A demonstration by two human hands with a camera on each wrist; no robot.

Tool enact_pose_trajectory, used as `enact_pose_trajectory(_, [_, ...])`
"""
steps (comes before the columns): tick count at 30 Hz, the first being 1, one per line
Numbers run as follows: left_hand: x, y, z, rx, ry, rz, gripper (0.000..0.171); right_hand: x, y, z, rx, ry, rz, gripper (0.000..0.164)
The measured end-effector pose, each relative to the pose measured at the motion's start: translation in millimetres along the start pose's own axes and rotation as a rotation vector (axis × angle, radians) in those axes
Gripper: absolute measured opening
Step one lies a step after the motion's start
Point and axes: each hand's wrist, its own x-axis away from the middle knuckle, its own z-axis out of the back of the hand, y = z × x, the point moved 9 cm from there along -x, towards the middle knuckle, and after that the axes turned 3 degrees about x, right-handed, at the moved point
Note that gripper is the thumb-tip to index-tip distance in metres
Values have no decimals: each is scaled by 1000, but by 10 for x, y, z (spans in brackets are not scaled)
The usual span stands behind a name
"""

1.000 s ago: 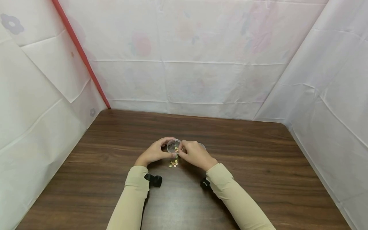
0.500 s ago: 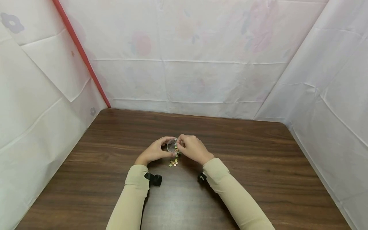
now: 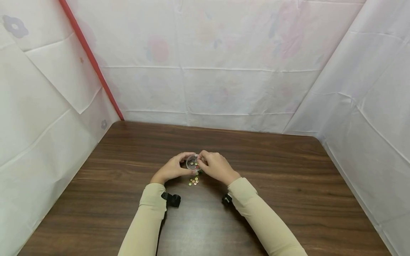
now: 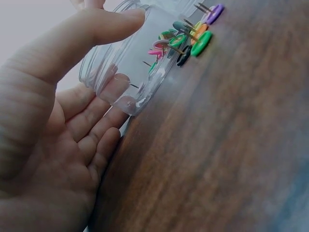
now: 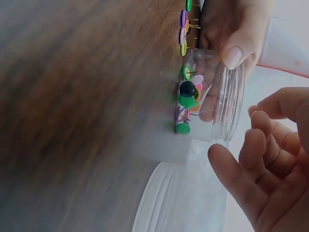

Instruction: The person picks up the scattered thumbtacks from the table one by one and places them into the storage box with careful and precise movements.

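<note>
My left hand [image 3: 171,169] grips a clear plastic jar [image 5: 218,108], its thumb on the near side and fingers round the far side. The jar stands upright on the table, with several colourful thumbtacks [image 5: 186,100] at its bottom. Over the jar's mouth is my right hand [image 3: 217,166]. In the right wrist view its fingers are loosely bent, the thumb stands apart from them, and nothing shows between. Several loose thumbtacks [image 4: 202,43] lie pins up beside the jar on the near side.
A second clear round container [image 5: 169,203] stands close to the jar; the right hand hides it in the head view. Beneath everything is a dark wooden table [image 3: 288,185]. White patterned cloth [image 3: 224,89] hangs behind and at both sides.
My right hand has gone from the jar's right edge to over its mouth, covering the second container's rim. One thumbtack now shows further left inside the jar. The left hand keeps its place.
</note>
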Motion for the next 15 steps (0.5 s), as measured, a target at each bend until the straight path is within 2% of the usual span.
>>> enact_pose_trajectory(6, [10,-9,10,-7,2,1,72,86,-65,-10,-5,-31,39,10])
enact_pose_trajectory(15, [8,37,7,7,-16,-47,72,192,-254,-120,-21,-122,196,6])
